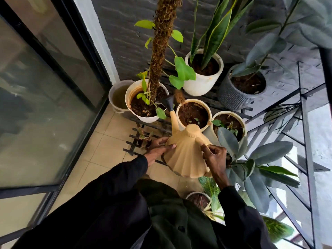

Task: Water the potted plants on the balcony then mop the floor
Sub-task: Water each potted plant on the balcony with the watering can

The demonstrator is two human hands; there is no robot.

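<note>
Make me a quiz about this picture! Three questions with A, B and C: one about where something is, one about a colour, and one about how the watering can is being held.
1. Where is the grey ribbed pot?
A. just right of the white snake-plant pot
B. on the tiles by the glass door
C. on the person's lap

2. What colour is the spout tip of the watering can?
A. red
B. black
C. green

3. How is the watering can held?
A. it stands on the floor
B. by one hand only
C. by both hands

Answers:
1 A, the two pots sit side by side.
2 B, the tip is black on a beige can.
3 C, the left hand presses its side and the right hand grips its handle.
</note>
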